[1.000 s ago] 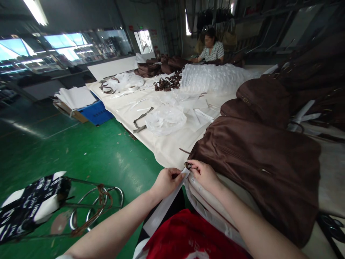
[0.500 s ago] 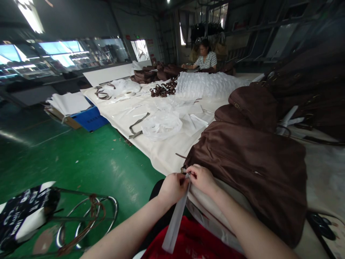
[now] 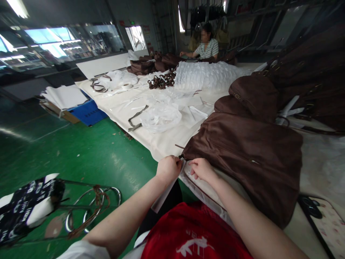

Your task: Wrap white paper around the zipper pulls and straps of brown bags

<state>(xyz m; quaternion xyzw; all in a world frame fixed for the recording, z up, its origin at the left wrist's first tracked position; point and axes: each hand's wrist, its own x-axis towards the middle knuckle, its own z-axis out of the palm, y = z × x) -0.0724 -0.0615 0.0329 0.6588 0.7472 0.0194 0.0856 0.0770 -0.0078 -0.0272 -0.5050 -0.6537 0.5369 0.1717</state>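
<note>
A dark brown fabric bag (image 3: 250,154) lies flat on the cream-covered table (image 3: 159,142), its left corner at the table's front edge. My left hand (image 3: 169,169) is closed at that corner, pinching a translucent white strip (image 3: 164,196) that hangs down over my lap. Just to the right, my right hand (image 3: 202,169) has its fingers partly spread, with nothing visible between them. Below it, a clear plastic sheet with a brown strap (image 3: 201,190) droops along the table edge.
Smaller brown bags (image 3: 252,93) are piled behind. Clear bags (image 3: 161,117), bubble wrap (image 3: 210,76) and brown straps (image 3: 161,80) cover the table farther back. A phone (image 3: 320,219) lies at right. A metal-framed stool (image 3: 91,205) stands left. A person (image 3: 207,46) sits at the far side.
My right hand has let go of the white strip and moved slightly right, its fingers opening. The strip has swung left under my left hand. The view has shifted a little.
</note>
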